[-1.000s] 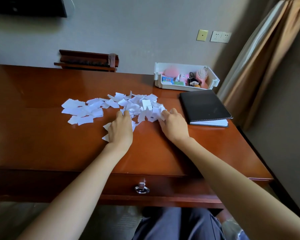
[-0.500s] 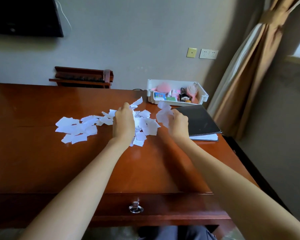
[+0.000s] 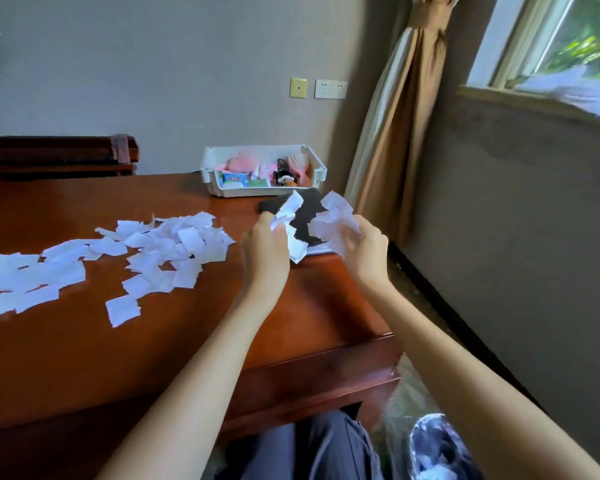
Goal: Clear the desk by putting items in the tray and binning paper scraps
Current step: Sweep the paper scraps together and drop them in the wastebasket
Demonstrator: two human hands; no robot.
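Note:
Both hands are raised above the right end of the wooden desk (image 3: 84, 348), each closed on a bunch of white paper scraps. My left hand (image 3: 265, 252) grips scraps that stick out above and below its fingers (image 3: 293, 216). My right hand (image 3: 362, 247) clutches a crumpled wad (image 3: 333, 218). A spread of loose white scraps (image 3: 146, 251) lies on the desk to the left. The white tray (image 3: 219, 188) stands at the back of the desk, holding a pink toy, a hairbrush and small packets. A bin lined with clear plastic (image 3: 426, 441) sits on the floor at the lower right.
A black notebook (image 3: 307, 209) lies on the desk in front of the tray, partly hidden by my hands. A beige curtain (image 3: 395, 133) hangs at the desk's right end. A dark wooden rack (image 3: 56, 155) stands behind the desk on the left.
Both hands have lifted off the scrap pile with handfuls of paper and swung right, over the desk's right end. The view has turned right, bringing the bin and window into sight.

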